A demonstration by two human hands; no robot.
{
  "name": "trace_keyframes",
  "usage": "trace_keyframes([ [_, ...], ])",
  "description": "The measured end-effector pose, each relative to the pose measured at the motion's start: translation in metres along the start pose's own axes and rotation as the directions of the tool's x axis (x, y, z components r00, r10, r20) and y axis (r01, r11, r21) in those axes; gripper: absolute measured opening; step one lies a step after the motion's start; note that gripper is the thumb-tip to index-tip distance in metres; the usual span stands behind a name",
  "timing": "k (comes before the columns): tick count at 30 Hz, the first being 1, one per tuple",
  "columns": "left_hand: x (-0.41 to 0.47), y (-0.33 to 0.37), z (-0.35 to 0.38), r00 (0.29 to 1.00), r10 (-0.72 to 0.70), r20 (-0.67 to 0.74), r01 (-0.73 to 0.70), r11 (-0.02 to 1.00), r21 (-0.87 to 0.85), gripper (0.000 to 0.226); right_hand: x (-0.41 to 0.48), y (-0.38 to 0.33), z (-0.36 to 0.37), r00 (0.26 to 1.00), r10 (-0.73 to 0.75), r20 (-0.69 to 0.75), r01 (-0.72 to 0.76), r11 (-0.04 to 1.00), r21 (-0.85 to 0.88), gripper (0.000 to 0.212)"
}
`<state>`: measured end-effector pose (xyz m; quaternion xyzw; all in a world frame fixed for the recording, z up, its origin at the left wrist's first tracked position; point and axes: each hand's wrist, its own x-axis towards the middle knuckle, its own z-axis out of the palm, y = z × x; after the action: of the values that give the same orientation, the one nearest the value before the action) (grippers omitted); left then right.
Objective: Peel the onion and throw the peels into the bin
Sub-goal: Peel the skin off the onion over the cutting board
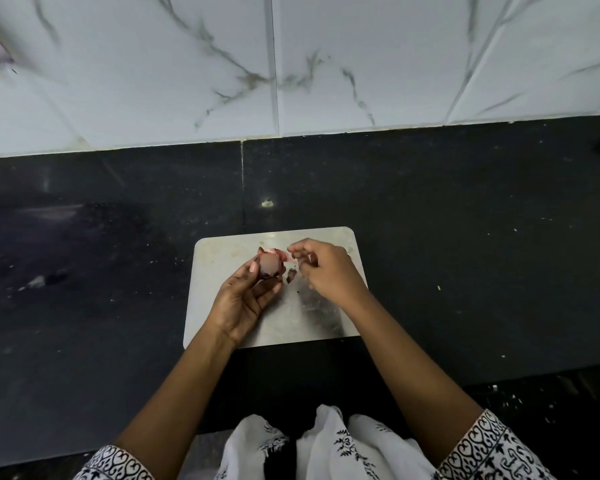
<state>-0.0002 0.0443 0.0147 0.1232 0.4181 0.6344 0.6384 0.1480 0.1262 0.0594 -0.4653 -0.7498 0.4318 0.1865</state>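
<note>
A small red onion (268, 265) is held in the fingers of my left hand (245, 299) above a steel board (222, 258). My right hand (326, 268) is just to its right, with thumb and forefinger pinched on a thin pink strip of peel (284, 255) that still joins the onion. A dark scrap of peel (290, 276) lies on the board under the hands. No bin shows in the head view.
The board rests on a black stone counter (465, 237) dotted with small crumbs. A white marble-pattern tiled wall (291, 64) rises behind it. A pale scrap (267, 203) lies beyond the board. The counter's front edge runs near my white patterned clothing (326, 445).
</note>
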Motion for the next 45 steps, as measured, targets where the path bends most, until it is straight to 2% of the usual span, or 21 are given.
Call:
trace_keyframes([
  [3,0.000,-0.003,-0.001,1.000,-0.013,0.023,0.013,1.000,-0.015,0.078,0.003,-0.004,0.002,0.999,0.034,0.001,-0.034,0.988,0.152,0.023],
  [6,-0.001,-0.003,0.002,0.999,-0.012,0.045,0.013,1.000,-0.020,0.065,0.006,-0.007,0.008,1.000,0.027,-0.015,-0.025,0.990,0.136,0.012],
  [8,-0.001,-0.004,0.005,1.000,-0.007,0.023,0.006,1.000,0.006,0.046,0.008,-0.007,0.013,0.998,0.045,-0.035,-0.040,0.990,0.138,0.016],
  [12,0.001,-0.004,0.006,0.999,0.049,-0.001,-0.048,0.995,0.091,0.041,0.008,-0.003,0.019,0.995,0.041,-0.088,-0.030,0.991,0.130,0.019],
  [13,0.001,-0.004,0.006,0.998,0.060,0.002,-0.060,0.995,0.076,0.047,0.008,-0.002,0.020,0.993,0.055,-0.109,-0.037,0.986,0.160,0.016],
  [16,0.001,-0.005,0.007,0.998,0.059,0.003,-0.059,0.998,0.017,0.087,0.007,-0.001,0.018,0.985,0.065,-0.162,-0.033,0.981,0.192,0.003],
  [17,0.001,-0.006,0.007,0.998,0.058,-0.003,-0.058,0.998,-0.011,0.090,0.007,-0.001,0.018,0.983,0.065,-0.172,-0.030,0.979,0.201,0.003],
  [24,-0.003,-0.010,0.009,0.997,0.048,0.055,-0.031,0.960,-0.278,0.059,0.007,0.007,0.015,0.961,0.165,-0.222,-0.080,0.934,0.348,0.004],
  [27,-0.004,-0.008,0.011,1.000,0.013,0.003,-0.010,0.916,-0.402,0.038,0.006,0.013,0.013,0.945,0.121,-0.303,-0.034,0.960,0.278,0.009],
  [30,-0.002,-0.005,0.011,0.993,0.004,-0.119,-0.057,0.892,-0.449,0.035,0.005,0.016,0.012,0.933,-0.026,-0.360,0.040,0.999,0.031,0.015],
  [31,-0.001,-0.003,0.011,0.990,0.008,-0.144,-0.070,0.901,-0.428,0.035,0.004,0.016,0.012,0.938,-0.070,-0.339,0.056,0.997,-0.050,0.015],
  [34,0.001,-0.001,0.011,0.982,-0.007,-0.188,-0.052,0.950,-0.307,0.032,-0.001,0.012,0.014,0.986,-0.104,-0.130,0.061,0.953,-0.296,0.019],
  [36,0.001,-0.001,0.014,0.977,-0.023,-0.212,-0.028,0.972,-0.235,0.030,-0.003,0.009,0.014,0.985,-0.149,-0.091,0.106,0.924,-0.368,0.028],
  [40,0.001,-0.001,0.016,0.975,-0.059,-0.213,0.030,0.990,-0.139,0.030,-0.004,-0.001,0.010,0.931,-0.356,-0.076,0.327,0.910,-0.253,0.028],
  [45,-0.002,0.003,0.024,0.981,-0.098,-0.166,0.093,0.995,-0.039,0.034,0.002,0.002,0.006,0.922,-0.385,0.045,0.387,0.916,-0.103,0.035],
])
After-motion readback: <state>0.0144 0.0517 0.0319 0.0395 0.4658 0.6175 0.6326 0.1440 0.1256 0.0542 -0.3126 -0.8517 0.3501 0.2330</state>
